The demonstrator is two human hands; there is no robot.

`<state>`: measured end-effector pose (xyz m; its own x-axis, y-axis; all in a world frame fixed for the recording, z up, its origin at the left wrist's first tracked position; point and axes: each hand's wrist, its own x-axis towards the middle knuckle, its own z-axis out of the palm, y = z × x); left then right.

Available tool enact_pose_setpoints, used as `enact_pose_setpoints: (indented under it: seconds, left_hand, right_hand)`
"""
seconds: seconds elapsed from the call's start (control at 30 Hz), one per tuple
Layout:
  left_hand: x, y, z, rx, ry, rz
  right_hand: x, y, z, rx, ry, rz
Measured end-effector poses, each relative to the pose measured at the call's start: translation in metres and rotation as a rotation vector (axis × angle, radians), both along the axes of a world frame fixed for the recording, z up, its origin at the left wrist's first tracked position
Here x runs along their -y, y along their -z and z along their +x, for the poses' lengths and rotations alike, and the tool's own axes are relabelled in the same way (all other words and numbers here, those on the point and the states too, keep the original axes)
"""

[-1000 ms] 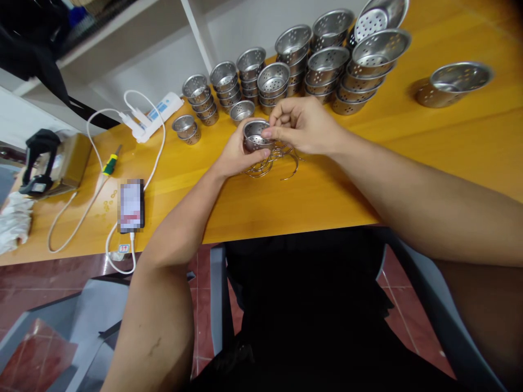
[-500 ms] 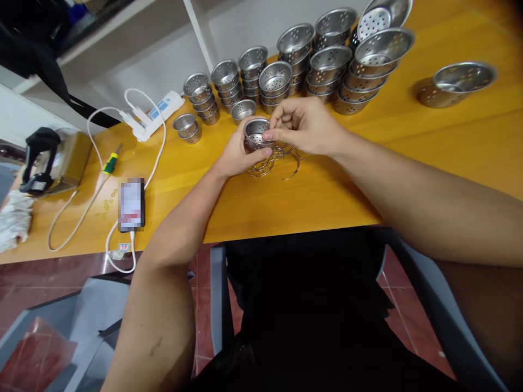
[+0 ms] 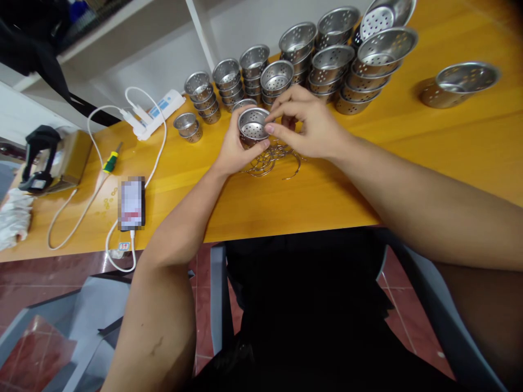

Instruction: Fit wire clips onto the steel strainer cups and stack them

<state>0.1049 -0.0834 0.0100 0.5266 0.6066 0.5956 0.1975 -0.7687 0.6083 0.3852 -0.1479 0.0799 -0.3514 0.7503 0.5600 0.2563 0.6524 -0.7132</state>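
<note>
My left hand (image 3: 233, 148) is wrapped round a small perforated metal cup (image 3: 253, 126), thumb across its near side and fingers behind it. The cup's open top tilts towards me, showing the holes in its bottom. From the right, my right hand (image 3: 312, 124) has its thumb and index finger at the cup's rim, closed on it; the other fingers curl loosely. Below both hands, a tangle of thin metal wire rings (image 3: 281, 160) lies on the table. Just behind the held cup stands another small perforated cup (image 3: 245, 103), partly hidden by my left hand.
Stacks of perforated cups (image 3: 333, 60) line the table's back, larger towards the right. A single wide cup (image 3: 449, 90) stands far right. Leftwards are a power strip (image 3: 163, 114) with white cables, a green-yellow screwdriver (image 3: 111, 162), a phone (image 3: 133, 204) and a cardboard box (image 3: 75, 160).
The cup in my left hand has shifted slightly left and up, its opening turned more towards me. My right hand's fingers have lifted and spread a little, the fingertips staying by the rim.
</note>
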Motion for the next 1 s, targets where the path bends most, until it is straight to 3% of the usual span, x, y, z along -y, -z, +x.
enact_pose_setpoints:
  seconds: [0.17,0.5,0.73,1.0]
  left_hand:
    - [-0.007,0.006,-0.003,-0.044,0.026,0.077]
    - [-0.005,0.005,-0.003,-0.078,0.077,0.082]
    - [-0.014,0.015,-0.005,-0.025,0.066,0.105]
    - [-0.002,0.006,-0.001,-0.144,0.08,0.144]
  right_hand:
    - [0.004,0.002,0.0,0.087,-0.054,0.032]
    - [0.001,0.017,-0.003,0.086,-0.113,-0.001]
    - [0.0,0.01,-0.001,0.041,-0.095,0.022]
    - [-0.003,0.006,0.005,0.123,-0.11,0.032]
